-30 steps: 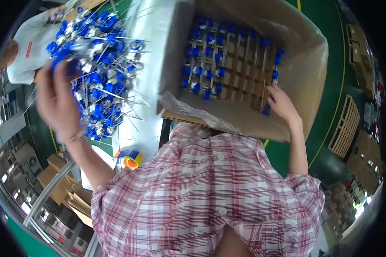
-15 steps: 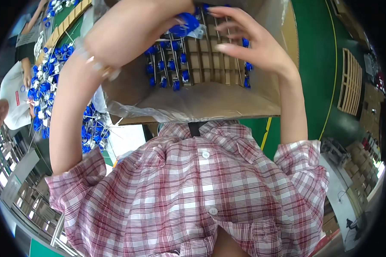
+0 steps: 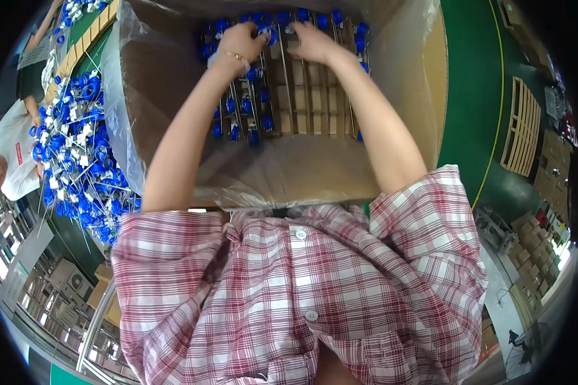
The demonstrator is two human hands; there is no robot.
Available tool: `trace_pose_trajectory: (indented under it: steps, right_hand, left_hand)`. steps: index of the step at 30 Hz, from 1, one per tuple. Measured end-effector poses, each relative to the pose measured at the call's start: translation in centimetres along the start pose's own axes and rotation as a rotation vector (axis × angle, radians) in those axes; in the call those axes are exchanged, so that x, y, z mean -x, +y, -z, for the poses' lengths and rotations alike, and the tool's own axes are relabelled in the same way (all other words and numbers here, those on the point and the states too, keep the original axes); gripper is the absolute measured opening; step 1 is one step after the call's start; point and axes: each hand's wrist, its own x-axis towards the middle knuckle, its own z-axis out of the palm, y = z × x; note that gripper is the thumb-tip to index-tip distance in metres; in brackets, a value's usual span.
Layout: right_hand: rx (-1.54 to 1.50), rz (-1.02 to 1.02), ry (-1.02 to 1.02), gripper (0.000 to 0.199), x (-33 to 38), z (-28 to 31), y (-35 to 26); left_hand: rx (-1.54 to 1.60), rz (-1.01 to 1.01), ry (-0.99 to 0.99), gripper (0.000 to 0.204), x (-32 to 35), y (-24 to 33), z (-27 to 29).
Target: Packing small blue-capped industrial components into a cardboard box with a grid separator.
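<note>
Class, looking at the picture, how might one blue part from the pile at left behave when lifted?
The blue part would likely snag, since the pile looks tangled. It is probably light, being small beside the box. Its rounded shape might let it roll if pushed.

- I see a cardboard divider point(image 3: 300, 122) inside the open carton point(image 3: 434, 70), blue parts point(image 3: 267, 122) resting in it.
- On the green floor point(image 3: 465, 83) I make out a wooden pallet point(image 3: 519, 131).
- I can't tell what bears the blue-and-white heap point(image 3: 87, 157).
</note>
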Motion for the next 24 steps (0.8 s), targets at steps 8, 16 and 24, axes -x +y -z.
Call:
trace_pose_trajectory:
  steps: [8,16,24]
  right_hand:
    - [-0.599,-0.222,-0.129,0.031,-1.3,-7.4,3.4]
    - [-0.792,-0.295,0.063,0.02,-0.8,-12.8,1.8]
    - [-0.316,-0.438,0.256,0.017,-1.1,-11.8,-0.6]
  left_hand:
    - [0.303,0.262,-0.056,0.036,-1.2,-5.6,-7.1]
    - [0.119,0.18,0.026,0.035,-2.3,-6.4,-10.4]
    - [0.169,0.333,-0.038,0.04,-2.8,-6.2,-12.3]
